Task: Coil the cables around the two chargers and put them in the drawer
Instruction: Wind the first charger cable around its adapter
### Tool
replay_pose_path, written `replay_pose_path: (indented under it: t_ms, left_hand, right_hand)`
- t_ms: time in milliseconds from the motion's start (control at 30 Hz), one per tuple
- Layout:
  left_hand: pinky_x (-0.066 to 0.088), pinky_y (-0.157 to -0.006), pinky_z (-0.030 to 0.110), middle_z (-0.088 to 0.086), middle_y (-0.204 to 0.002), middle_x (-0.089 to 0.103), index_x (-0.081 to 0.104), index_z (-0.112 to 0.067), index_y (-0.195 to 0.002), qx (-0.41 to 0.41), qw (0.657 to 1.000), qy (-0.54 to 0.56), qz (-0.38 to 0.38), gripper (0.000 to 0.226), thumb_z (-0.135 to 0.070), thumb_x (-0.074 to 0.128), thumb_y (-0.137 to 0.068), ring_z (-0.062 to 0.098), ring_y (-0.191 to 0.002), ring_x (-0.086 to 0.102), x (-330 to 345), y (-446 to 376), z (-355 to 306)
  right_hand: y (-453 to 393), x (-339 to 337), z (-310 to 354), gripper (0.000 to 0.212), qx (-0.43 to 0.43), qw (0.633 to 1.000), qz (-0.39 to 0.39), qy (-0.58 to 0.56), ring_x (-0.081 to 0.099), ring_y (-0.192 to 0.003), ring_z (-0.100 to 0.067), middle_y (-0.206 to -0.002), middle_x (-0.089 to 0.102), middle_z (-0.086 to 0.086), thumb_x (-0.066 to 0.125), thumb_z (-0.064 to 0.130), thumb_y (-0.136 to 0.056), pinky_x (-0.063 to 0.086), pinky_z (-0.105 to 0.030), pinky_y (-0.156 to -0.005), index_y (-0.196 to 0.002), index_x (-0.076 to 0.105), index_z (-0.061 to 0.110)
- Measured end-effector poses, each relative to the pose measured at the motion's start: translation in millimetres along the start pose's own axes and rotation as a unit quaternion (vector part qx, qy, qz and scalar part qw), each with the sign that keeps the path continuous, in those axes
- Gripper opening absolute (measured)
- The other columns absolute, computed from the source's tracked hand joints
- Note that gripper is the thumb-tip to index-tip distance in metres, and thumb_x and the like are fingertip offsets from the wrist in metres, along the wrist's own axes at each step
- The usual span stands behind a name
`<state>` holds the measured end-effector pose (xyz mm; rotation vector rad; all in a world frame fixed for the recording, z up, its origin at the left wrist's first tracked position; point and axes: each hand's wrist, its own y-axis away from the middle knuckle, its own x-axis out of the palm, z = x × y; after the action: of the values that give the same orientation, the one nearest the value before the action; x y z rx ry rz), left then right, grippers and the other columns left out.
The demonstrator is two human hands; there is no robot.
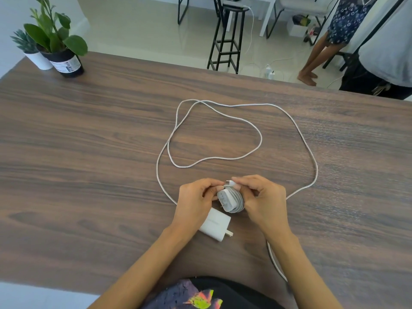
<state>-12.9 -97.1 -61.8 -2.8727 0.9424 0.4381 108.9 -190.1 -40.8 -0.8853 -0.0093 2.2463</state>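
A small white charger (227, 200) with its cable wound around it is held just above the wooden table (89, 152). My left hand (196, 199) grips its left side. My right hand (263, 197) holds its right side and pinches the cable's plug end (230, 182) at the top. A larger white charger (215, 224) lies flat on the table below my left hand, prongs pointing right. Its long white cable (259, 139) sprawls in wide loose loops across the table beyond my hands. No drawer is in view.
Two potted plants (55, 41) stand at the table's far left corner. Past the far edge are a black stool (227, 36), floor cables with a power strip (270, 72), and two people standing at the right.
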Motion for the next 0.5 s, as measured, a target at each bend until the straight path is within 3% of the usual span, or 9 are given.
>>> replay_pose_path:
  t_ms: [167, 300, 500]
  left_hand:
    - [0.050, -0.069, 0.014, -0.003, -0.083, 0.072, 0.072, -0.007, -0.089, 0.115, 0.989, -0.091, -0.011, 0.012, -0.004, 0.062, -0.085, 0.001, -0.077, 0.061, -0.2, -1.8, 6.0]
    - [0.043, -0.070, 0.008, 0.001, -0.084, 0.071, 0.070, -0.005, -0.088, 0.146, 0.982, -0.118, -0.006, 0.012, -0.009, 0.059, -0.086, 0.004, -0.080, 0.058, 2.3, -3.8, 7.5]
    - [0.043, -0.072, 0.014, 0.004, -0.087, 0.070, 0.068, -0.004, -0.089, 0.155, 0.978, -0.135, -0.019, 0.020, -0.016, 0.052, -0.089, 0.008, -0.084, 0.056, 7.2, -2.4, 9.2]
  right_hand:
    - [-0.1, 0.2, 1.1, 0.019, 0.009, 1.000, 0.011, -0.001, 0.064, -0.085, -0.001, -0.086, 0.069, 0.013, 0.072, 0.003, -0.078, 0.046, -0.006, -0.071, -0.091, 0.076, 0.015]
    - [-0.4, -2.3, -0.2, 0.017, 0.006, 0.999, 0.030, 0.027, 0.061, -0.084, -0.002, -0.085, 0.072, 0.006, 0.073, 0.004, -0.077, 0.045, -0.006, -0.070, -0.091, 0.076, 0.014]
    - [-1.9, -4.9, -0.8, 0.014, -0.037, 0.995, 0.031, 0.082, 0.058, -0.082, -0.007, -0.081, 0.071, 0.001, 0.072, 0.003, -0.077, 0.041, -0.002, -0.070, -0.088, 0.076, 0.012]
